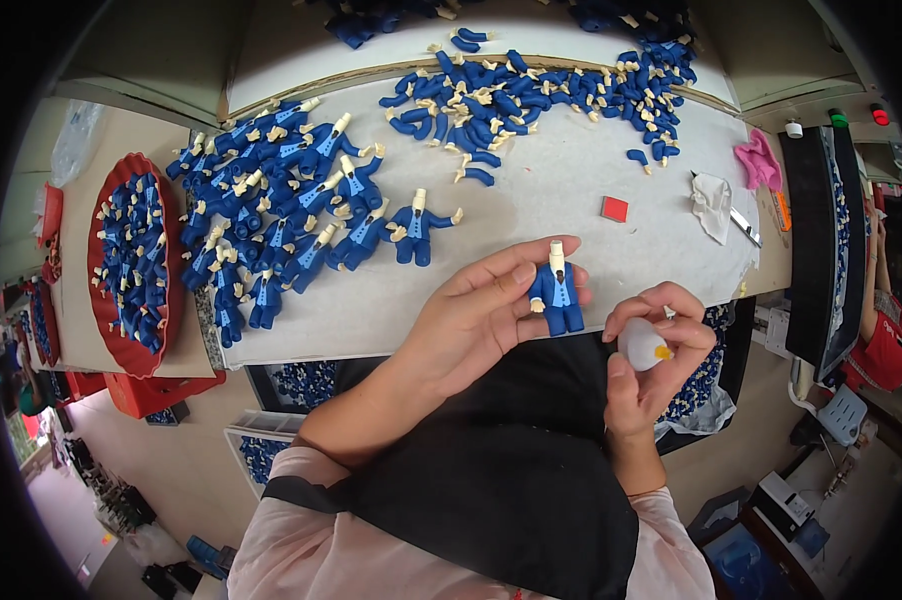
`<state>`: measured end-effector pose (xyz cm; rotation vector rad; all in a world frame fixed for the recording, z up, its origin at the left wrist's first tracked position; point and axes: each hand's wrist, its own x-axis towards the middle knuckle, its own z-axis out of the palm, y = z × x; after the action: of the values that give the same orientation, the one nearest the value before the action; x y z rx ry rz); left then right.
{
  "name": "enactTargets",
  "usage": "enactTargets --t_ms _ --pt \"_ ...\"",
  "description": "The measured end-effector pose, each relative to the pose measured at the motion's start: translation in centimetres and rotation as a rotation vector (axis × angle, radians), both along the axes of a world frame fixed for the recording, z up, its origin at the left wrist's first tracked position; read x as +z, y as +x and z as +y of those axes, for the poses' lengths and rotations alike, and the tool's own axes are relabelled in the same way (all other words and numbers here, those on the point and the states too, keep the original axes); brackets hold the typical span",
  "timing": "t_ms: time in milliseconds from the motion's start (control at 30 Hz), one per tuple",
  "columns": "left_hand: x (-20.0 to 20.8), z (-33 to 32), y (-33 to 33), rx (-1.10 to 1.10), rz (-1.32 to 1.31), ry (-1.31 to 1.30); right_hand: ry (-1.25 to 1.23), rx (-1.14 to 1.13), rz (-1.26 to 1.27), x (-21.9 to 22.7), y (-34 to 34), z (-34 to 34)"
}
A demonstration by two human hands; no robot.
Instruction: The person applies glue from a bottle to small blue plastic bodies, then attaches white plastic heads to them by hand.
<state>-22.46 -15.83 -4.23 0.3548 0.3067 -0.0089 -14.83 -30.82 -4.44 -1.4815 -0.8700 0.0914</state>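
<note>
My left hand is closed around a small toy figure in a blue suit with a light blue vest. A pale neck stub tops the figure, which stands upright near the table's front edge. One blue arm with a cream hand shows on its left side; its other side is partly covered by my fingers. To the right, my right hand grips a small whitish squeeze bottle with a yellow tip pointing right. Something small and pale shows between that hand's fingers, too little to name.
Many similar figures lie at the left of the white table; loose blue arms are heaped at the back. Beyond the left edge is a red tray of parts. A red square, white cloth and pink cloth lie rightward.
</note>
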Motion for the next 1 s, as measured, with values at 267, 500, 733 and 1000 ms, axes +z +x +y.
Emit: enactTargets --t_ms 267,500,733,1000 --pt "0.0 -0.6 0.1 0.018 0.036 0.066 -0.173 -0.208 0.269 3.1 -0.2 -1.1" --pt "-0.9 -0.5 -0.1 -0.077 -0.113 -0.018 0.162 -0.272 0.089 2.4 0.0 -0.9" --pt "-0.6 -0.7 -0.2 -0.052 -0.080 -0.024 -0.005 -0.133 -0.229 3.0 -0.6 -0.7" --pt "-0.4 -0.5 -0.2 -0.056 -0.085 -0.010 -0.034 -0.063 -0.258 3.2 -0.6 -0.5"
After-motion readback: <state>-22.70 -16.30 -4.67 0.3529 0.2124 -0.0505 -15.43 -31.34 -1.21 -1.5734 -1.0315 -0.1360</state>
